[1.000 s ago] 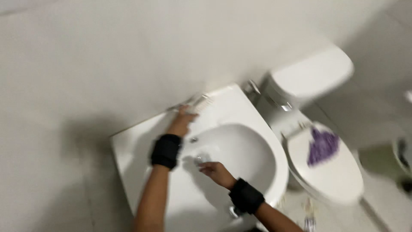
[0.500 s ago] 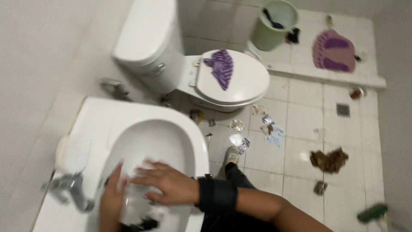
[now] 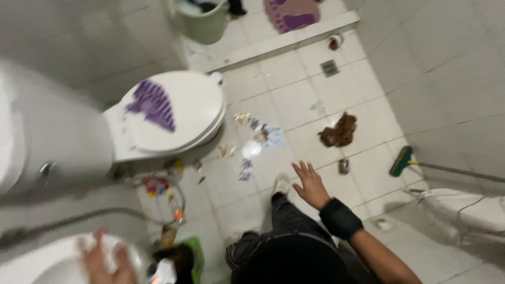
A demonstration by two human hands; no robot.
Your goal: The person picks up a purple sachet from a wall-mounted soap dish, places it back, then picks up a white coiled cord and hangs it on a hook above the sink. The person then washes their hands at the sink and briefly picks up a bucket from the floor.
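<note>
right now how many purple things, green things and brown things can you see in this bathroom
purple: 2 – purple patch on the white toilet lid, purple foot-shaped mat
green: 3 – pale green plastic bucket, green brush head, green packet by the sink
brown: 1 – brown crumpled clump on the floor tiles
total: 6
</note>
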